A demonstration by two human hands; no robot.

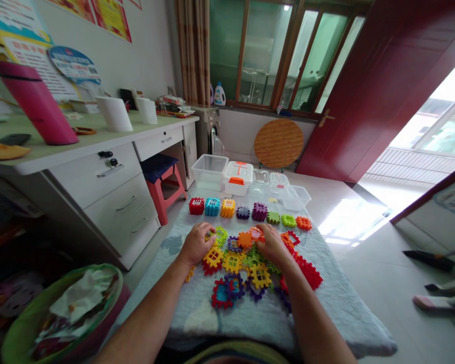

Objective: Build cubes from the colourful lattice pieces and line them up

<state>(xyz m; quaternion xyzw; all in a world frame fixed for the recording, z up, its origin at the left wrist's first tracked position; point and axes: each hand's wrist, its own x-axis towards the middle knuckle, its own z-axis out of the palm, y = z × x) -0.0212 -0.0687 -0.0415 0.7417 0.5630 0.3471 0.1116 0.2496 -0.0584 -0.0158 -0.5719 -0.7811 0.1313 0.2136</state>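
Observation:
My left hand [197,243] rests at the left side of the pile, its fingers curled at a yellow-green piece [220,236]; what it grips is hidden. My right hand [272,246] has its fingers bent round an orange piece [256,233] at the back of the pile. Between the hands lie an orange square [244,239] and a purple frame [234,244]. Nearer me are yellow window pieces [260,276], red pieces [311,273] and a red-and-blue piece [222,293].
Behind the pile stands a row of assembled blocks, from a red cube [196,206] to an orange one [304,223]. Clear plastic boxes [238,178] stand at the far edge of the cloth-covered table [349,308]. A waste basket [109,298] is at lower left.

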